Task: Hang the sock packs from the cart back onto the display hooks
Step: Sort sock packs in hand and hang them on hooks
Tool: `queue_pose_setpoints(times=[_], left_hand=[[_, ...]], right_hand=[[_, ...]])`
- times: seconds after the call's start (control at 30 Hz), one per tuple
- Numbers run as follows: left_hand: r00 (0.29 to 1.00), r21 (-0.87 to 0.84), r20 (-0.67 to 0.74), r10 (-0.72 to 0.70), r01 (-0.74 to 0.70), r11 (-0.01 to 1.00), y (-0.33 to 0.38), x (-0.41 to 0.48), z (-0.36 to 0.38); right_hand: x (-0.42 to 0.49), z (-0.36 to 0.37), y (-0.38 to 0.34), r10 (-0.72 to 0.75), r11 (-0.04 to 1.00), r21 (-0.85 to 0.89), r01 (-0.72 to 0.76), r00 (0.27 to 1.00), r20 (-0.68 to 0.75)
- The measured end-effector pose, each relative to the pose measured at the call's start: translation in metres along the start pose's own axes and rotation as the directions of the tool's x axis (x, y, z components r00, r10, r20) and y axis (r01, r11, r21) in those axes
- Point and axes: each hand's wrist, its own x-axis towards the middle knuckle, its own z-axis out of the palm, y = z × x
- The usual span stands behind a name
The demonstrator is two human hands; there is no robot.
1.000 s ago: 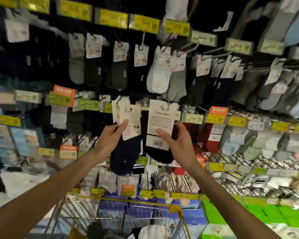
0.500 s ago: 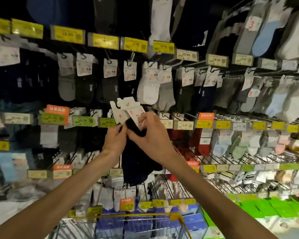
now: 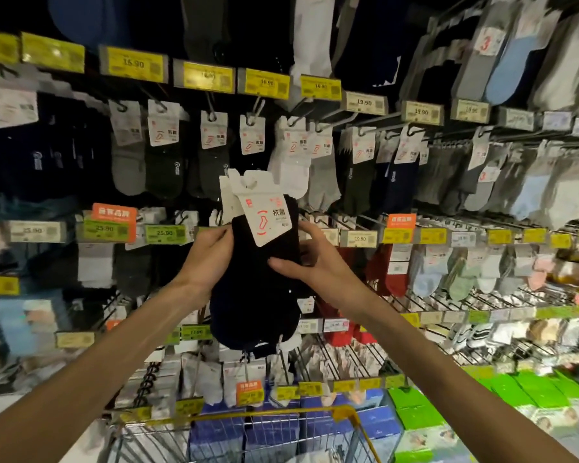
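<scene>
A stack of dark sock packs (image 3: 254, 289) with white card headers is held up in front of the display wall. My left hand (image 3: 208, 259) grips the stack's left edge. My right hand (image 3: 315, 262) holds its right side, thumb across the front. The top header card (image 3: 268, 215) is tilted, its hook hole near the upper end. Display hooks (image 3: 345, 118) with hanging sock packs run in rows behind. The cart (image 3: 345, 416) with its yellow rim sits at the bottom.
Yellow price tags (image 3: 264, 81) line the rails above each hook row. Grey, white and navy socks (image 3: 291, 162) hang just behind the held stack. Red socks (image 3: 385, 275) hang to the right, green boxes (image 3: 528, 396) lower right, blue boxes (image 3: 274, 432) behind the cart.
Both hands brought the separate packs together into one stack and now hold it by its sides. The view has tilted upward toward the higher hook rows.
</scene>
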Motion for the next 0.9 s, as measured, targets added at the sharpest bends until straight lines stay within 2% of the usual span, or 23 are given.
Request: queue_pose_setpoints(times=[0.1, 0.17, 0.23, 0.37, 0.43, 0.57, 0.77, 0.9], left_hand=[[0.999, 0.014, -0.045, -0.010, 0.010, 1.000, -0.004, -0.003, -0.001], [0.995, 0.007, -0.074, -0.060, 0.061, 0.998, -0.010, -0.004, -0.004], [0.986, -0.010, -0.101, -0.136, 0.136, 0.991, -0.014, -0.004, -0.007], [0.919, -0.079, -0.167, -0.356, 0.348, 0.934, -0.023, 0.003, -0.021], [0.883, -0.126, -0.218, -0.416, 0.397, 0.909, -0.028, 0.006, -0.032], [0.871, -0.177, -0.266, -0.413, 0.377, 0.909, -0.038, 0.008, -0.051], [0.890, -0.137, -0.129, -0.437, 0.421, 0.897, -0.057, -0.003, -0.076], [0.853, -0.131, -0.192, -0.485, 0.468, 0.874, -0.080, -0.009, -0.085]], right_hand=[[-0.003, 0.013, 0.015, 0.011, 0.997, 0.071, -0.007, 0.999, -0.044], [-0.001, 0.023, 0.026, 0.010, 0.995, 0.097, 0.000, 0.995, -0.099], [0.005, 0.033, 0.032, 0.066, 0.994, 0.099, -0.053, 0.990, -0.128], [0.022, 0.049, 0.033, 0.281, 0.943, 0.198, -0.266, 0.958, -0.052], [0.031, 0.057, 0.037, 0.344, 0.917, 0.220, -0.333, 0.939, -0.016], [0.040, 0.065, 0.049, 0.382, 0.877, 0.280, -0.390, 0.920, 0.086], [0.044, 0.088, 0.076, 0.411, 0.864, 0.226, -0.450, 0.890, 0.200], [0.046, 0.093, 0.109, 0.480, 0.808, 0.222, -0.545, 0.829, 0.287]])
